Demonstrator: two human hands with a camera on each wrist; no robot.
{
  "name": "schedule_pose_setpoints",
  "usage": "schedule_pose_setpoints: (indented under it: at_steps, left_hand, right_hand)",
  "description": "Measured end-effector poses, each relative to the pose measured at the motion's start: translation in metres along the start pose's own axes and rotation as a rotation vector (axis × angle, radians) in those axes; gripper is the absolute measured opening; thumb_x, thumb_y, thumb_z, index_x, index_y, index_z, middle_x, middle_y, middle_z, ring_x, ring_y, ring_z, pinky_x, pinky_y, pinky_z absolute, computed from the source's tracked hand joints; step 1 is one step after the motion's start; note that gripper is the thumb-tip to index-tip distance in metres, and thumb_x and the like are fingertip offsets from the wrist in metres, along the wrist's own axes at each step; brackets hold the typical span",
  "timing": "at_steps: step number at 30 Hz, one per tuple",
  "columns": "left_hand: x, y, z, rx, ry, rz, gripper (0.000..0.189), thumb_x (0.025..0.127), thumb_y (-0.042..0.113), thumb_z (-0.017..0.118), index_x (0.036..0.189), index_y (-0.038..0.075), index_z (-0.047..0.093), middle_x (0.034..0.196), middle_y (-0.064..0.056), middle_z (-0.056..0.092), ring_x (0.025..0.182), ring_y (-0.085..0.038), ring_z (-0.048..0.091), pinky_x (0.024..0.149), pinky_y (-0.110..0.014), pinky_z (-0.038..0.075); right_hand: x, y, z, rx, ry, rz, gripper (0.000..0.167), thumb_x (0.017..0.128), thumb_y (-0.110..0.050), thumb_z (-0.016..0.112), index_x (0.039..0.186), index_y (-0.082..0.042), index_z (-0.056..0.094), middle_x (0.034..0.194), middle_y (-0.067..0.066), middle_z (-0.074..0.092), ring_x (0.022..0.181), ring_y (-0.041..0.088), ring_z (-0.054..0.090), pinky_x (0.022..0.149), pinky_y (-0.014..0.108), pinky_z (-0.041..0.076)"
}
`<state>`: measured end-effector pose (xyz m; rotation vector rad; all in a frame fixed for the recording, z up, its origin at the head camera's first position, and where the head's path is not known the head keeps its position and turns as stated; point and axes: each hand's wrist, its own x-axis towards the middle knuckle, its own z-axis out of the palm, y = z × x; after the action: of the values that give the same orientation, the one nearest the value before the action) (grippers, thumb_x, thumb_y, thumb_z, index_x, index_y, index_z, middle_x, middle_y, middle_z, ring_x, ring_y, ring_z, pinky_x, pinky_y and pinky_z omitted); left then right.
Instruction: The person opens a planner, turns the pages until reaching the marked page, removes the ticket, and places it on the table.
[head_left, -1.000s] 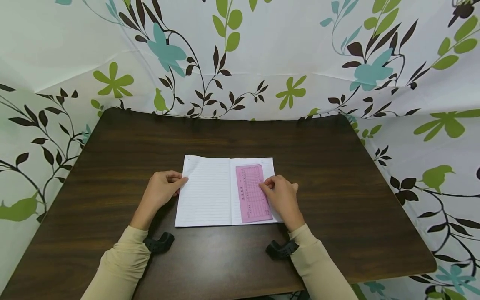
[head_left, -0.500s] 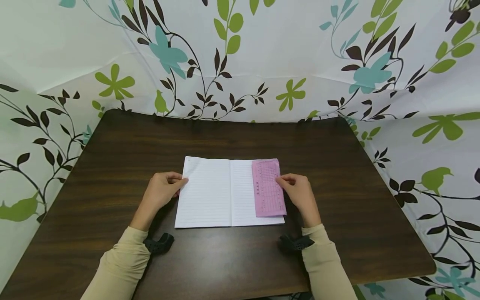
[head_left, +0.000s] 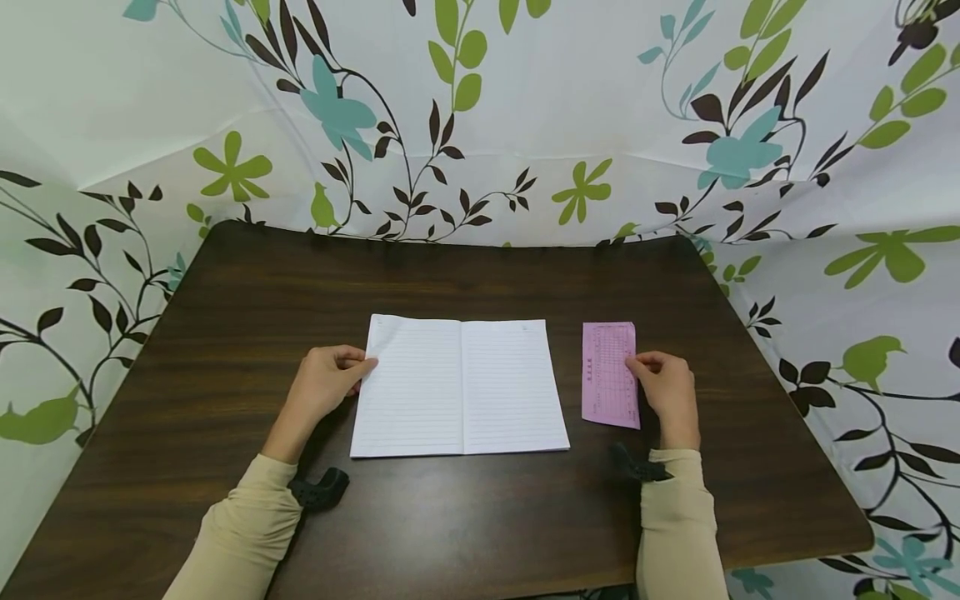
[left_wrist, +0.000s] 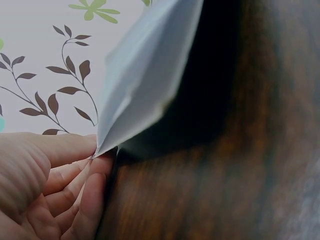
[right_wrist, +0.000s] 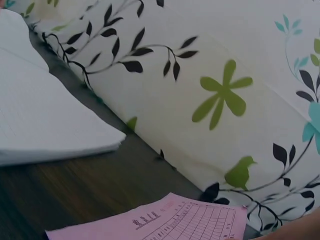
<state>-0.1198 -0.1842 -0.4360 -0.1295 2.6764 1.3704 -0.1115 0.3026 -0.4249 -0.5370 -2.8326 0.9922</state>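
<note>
An open notebook [head_left: 420, 392] with ruled white pages lies at the middle of the table. My left hand [head_left: 326, 379] pinches its left edge between thumb and fingers; the left wrist view shows the page edge [left_wrist: 145, 90] caught there and raised a little off the wood. To the right of the notebook, apart from it, is a pink printed slip [head_left: 611, 375] with a ruled grid. My right hand [head_left: 666, 387] pinches the slip's right edge. In the right wrist view the pink slip [right_wrist: 170, 220] shows at the bottom, with most of the hand out of frame.
The dark wood table [head_left: 465, 525] extends on all sides of the notebook. A white curtain [head_left: 495, 100] with leaf, flower and bird prints hangs behind and beside it. Each wrist carries a black band; the left one [head_left: 321, 490] is near the table's front.
My right hand has drawn the pink slip rightward, from the notebook's right page past its edge to over the table. The left hand has stayed at the notebook's left edge.
</note>
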Motion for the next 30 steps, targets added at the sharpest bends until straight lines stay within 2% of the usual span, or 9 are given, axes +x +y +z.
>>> schedule_pose_setpoints:
  at_steps: [12,18,24,25,27,30]
  left_hand:
    - [0.001,-0.002,-0.002,-0.011,-0.004,0.019,0.035,0.1,0.028,0.072,0.115,-0.003,0.074,0.091,-0.014,0.075,0.065,-0.012,0.063,0.058,-0.026,0.052]
    - [0.002,-0.002,-0.002,-0.009,-0.002,0.03,0.034,0.1,0.027,0.071,0.114,-0.004,0.074,0.089,-0.014,0.075,0.065,-0.011,0.063,0.058,-0.025,0.052]
    - [0.002,0.0,-0.002,-0.008,0.005,0.032,0.034,0.1,0.027,0.071,0.114,-0.004,0.074,0.09,-0.014,0.075,0.065,-0.011,0.063,0.058,-0.025,0.052]
    - [0.002,0.0,-0.002,-0.006,0.005,0.03,0.034,0.1,0.027,0.071,0.114,-0.004,0.074,0.09,-0.014,0.075,0.065,-0.012,0.064,0.058,-0.025,0.052]
    - [0.001,0.0,-0.002,-0.002,0.002,0.027,0.034,0.1,0.028,0.071,0.114,-0.004,0.074,0.09,-0.014,0.075,0.066,-0.012,0.064,0.058,-0.025,0.052]
    - [0.0,0.0,-0.003,0.007,0.005,0.024,0.034,0.1,0.028,0.071,0.114,-0.003,0.074,0.091,-0.015,0.076,0.066,-0.013,0.064,0.058,-0.025,0.052]
  right_hand:
    - [0.0,0.004,-0.002,-0.044,0.008,0.067,0.031,0.102,-0.021,0.068,0.118,0.004,0.072,0.11,0.028,0.071,0.088,0.033,0.065,0.062,0.028,0.044]
    - [0.002,0.005,-0.001,-0.054,0.018,0.057,0.028,0.102,-0.019,0.068,0.117,0.004,0.071,0.106,0.026,0.071,0.084,0.031,0.064,0.06,0.029,0.044]
    - [0.003,0.003,-0.003,-0.078,0.009,0.092,0.034,0.103,-0.022,0.066,0.127,0.002,0.067,0.112,0.025,0.068,0.09,0.033,0.062,0.066,0.034,0.044]
    - [0.002,0.001,-0.002,-0.082,0.029,0.08,0.034,0.104,-0.023,0.065,0.128,0.001,0.066,0.113,0.025,0.067,0.092,0.034,0.062,0.068,0.036,0.045]
    - [0.0,-0.003,0.002,-0.057,0.078,0.005,0.032,0.104,-0.021,0.064,0.128,0.001,0.066,0.115,0.024,0.067,0.096,0.035,0.062,0.074,0.04,0.047]
    - [-0.005,-0.016,0.017,0.003,0.067,-0.232,0.029,0.106,-0.015,0.06,0.128,0.001,0.067,0.121,0.023,0.066,0.105,0.039,0.065,0.087,0.05,0.054]
